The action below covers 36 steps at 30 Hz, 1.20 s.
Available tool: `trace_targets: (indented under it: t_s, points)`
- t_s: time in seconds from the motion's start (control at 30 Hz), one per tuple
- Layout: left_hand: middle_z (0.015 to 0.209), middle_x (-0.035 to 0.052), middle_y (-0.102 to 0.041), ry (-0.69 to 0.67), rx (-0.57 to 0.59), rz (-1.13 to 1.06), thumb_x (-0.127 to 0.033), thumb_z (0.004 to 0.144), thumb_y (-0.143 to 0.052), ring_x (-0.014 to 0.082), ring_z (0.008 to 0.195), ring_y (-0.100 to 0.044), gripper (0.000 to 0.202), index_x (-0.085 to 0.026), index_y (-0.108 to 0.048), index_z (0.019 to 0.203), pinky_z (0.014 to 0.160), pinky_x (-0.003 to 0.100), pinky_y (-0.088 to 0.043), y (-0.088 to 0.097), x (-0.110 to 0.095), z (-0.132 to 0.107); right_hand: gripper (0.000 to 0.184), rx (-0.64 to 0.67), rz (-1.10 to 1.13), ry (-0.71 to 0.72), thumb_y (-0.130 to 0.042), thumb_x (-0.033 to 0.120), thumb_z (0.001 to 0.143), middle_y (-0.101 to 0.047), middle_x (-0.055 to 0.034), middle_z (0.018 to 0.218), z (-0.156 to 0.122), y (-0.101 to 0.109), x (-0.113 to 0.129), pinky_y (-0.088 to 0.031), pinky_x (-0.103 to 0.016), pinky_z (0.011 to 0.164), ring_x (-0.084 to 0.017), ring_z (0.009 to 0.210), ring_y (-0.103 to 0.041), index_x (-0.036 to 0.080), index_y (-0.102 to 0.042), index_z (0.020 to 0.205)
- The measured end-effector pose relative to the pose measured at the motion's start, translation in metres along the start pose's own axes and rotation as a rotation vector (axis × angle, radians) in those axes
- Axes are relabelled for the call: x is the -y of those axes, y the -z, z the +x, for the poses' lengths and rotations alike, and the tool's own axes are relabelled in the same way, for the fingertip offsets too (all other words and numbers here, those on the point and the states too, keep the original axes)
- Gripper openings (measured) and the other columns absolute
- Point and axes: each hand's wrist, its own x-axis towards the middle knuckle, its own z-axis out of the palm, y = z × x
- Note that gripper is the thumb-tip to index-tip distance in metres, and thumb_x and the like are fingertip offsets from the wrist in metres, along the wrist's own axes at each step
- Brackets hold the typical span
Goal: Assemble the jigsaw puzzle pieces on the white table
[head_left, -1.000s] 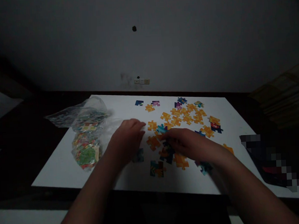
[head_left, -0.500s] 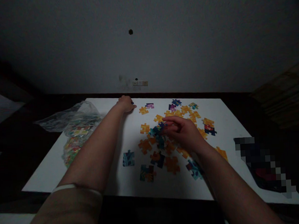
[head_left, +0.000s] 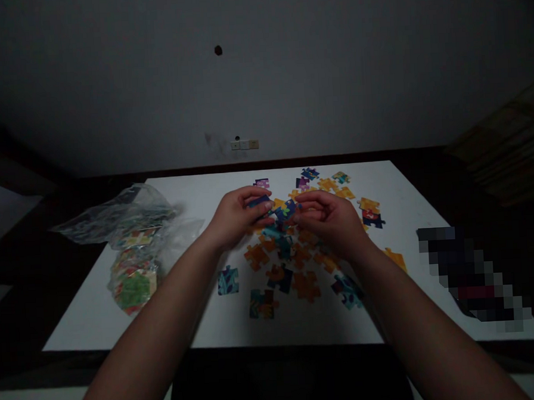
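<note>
My left hand [head_left: 238, 213] is closed on a dark blue puzzle piece [head_left: 259, 201], pinched between thumb and fingers. Facing it, my right hand [head_left: 328, 217] grips another blue puzzle piece [head_left: 286, 211] with a green and yellow pattern. The two pieces are held close together above the white table; whether they touch I cannot tell. Under and around my hands lie several loose puzzle pieces, mostly orange, such as an orange piece [head_left: 306, 285]. A light blue piece [head_left: 227, 281] lies apart at the left, and a teal and orange piece [head_left: 262, 305] sits nearer the front edge.
Clear plastic bags [head_left: 134, 231] holding more colourful pieces lie on the left of the white table [head_left: 84, 305]. A dark, pixelated object [head_left: 468, 279] rests at the right edge. Behind the table stands a grey wall [head_left: 315, 96] with sockets [head_left: 245, 145].
My left hand has come back from the table's far edge to the middle, bringing a dark blue piece beside my right hand's piece. The view has shifted slightly.
</note>
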Motion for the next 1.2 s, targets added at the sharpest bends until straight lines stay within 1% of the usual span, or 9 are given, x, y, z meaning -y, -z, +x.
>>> trace_targets:
  t_s: [0.13,0.2,0.27,0.37,0.53,0.63,0.8,1.07,1.2]
  points:
    - [0.114,0.0061,-0.08,0.066,-0.016,-0.144,-0.028,0.077,-0.102,0.02,0.099,-0.079,0.05,-0.02,-0.085,0.123,0.101,0.046,-0.072,-0.003,0.014,-0.014,0.034,-0.007,-0.12,0.07,-0.093,0.039,0.079,-0.081,-0.0023,0.087,0.001,0.002,-0.003,-0.066,-0.04,0.074,-0.022,0.075,-0.078,0.027,-0.081,0.108]
    - [0.115,0.0057,-0.081,0.06,-0.045,-0.157,-0.024,0.075,-0.102,0.019,0.097,-0.079,0.054,-0.019,-0.083,0.126,0.101,0.046,-0.073,0.0,0.02,-0.013,0.029,-0.016,-0.188,0.108,-0.089,0.038,0.081,-0.078,-0.0012,0.081,0.002,0.003,-0.005,-0.062,-0.036,0.069,-0.019,0.07,-0.073,0.026,-0.084,0.107]
    - [0.112,0.0059,-0.083,0.055,-0.066,-0.165,-0.023,0.071,-0.105,0.0184,0.094,-0.08,0.056,-0.018,-0.082,0.122,0.094,0.042,-0.074,0.003,0.025,-0.011,0.031,-0.033,-0.206,0.128,-0.088,0.036,0.081,-0.078,-0.0014,0.083,0.003,0.004,-0.006,-0.059,-0.034,0.068,-0.018,0.07,-0.07,0.025,-0.086,0.11]
    - [0.104,0.0063,-0.085,0.066,-0.075,-0.17,-0.024,0.07,-0.106,0.0171,0.086,-0.08,0.05,-0.017,-0.082,0.112,0.086,0.035,-0.073,0.002,0.029,-0.01,0.039,-0.07,-0.171,0.132,-0.091,0.036,0.079,-0.08,-0.0022,0.089,0.004,0.006,-0.007,-0.06,-0.035,0.072,-0.018,0.075,-0.071,0.025,-0.086,0.116]
    - [0.11,0.0099,-0.087,0.112,-0.056,-0.182,-0.026,0.087,-0.092,0.0182,0.086,-0.082,0.027,-0.016,-0.087,0.112,0.096,0.04,-0.073,-0.01,0.028,-0.012,0.032,-0.11,-0.23,0.123,-0.093,0.039,0.079,-0.08,-0.0036,0.084,0.004,0.009,-0.006,-0.062,-0.037,0.073,-0.02,0.076,-0.072,0.024,-0.089,0.107]
    - [0.116,0.0105,-0.088,0.121,-0.05,-0.188,-0.022,0.092,-0.085,0.0178,0.088,-0.083,0.019,-0.016,-0.089,0.11,0.097,0.039,-0.074,-0.013,0.026,-0.013,0.032,-0.098,-0.263,0.131,-0.092,0.041,0.081,-0.082,-0.0048,0.086,0.004,0.008,-0.005,-0.063,-0.038,0.074,-0.021,0.077,-0.074,0.023,-0.09,0.108]
    - [0.119,0.0112,-0.088,0.112,-0.049,-0.195,-0.02,0.093,-0.083,0.0175,0.089,-0.084,0.02,-0.017,-0.09,0.112,0.094,0.037,-0.074,-0.011,0.023,-0.013,0.033,-0.092,-0.273,0.14,-0.093,0.044,0.083,-0.082,-0.005,0.086,0.003,0.008,-0.005,-0.064,-0.039,0.074,-0.021,0.076,-0.074,0.024,-0.091,0.109]
    - [0.12,0.0121,-0.087,0.092,-0.037,-0.163,-0.023,0.096,-0.082,0.0197,0.095,-0.083,0.025,-0.016,-0.089,0.118,0.099,0.041,-0.074,-0.008,0.023,-0.013,0.037,-0.083,-0.217,0.126,-0.097,0.048,0.082,-0.086,-0.0069,0.093,0.002,0.006,-0.004,-0.069,-0.044,0.082,-0.025,0.084,-0.082,0.025,-0.091,0.11]
    - [0.122,0.0129,-0.087,0.098,-0.053,-0.167,-0.024,0.095,-0.084,0.0187,0.092,-0.084,0.025,-0.015,-0.089,0.119,0.095,0.038,-0.075,-0.008,0.024,-0.012,0.043,-0.087,-0.147,0.102,-0.1,0.047,0.078,-0.086,-0.0039,0.088,0.002,0.005,-0.004,-0.069,-0.043,0.085,-0.024,0.083,-0.082,0.025,-0.087,0.112]
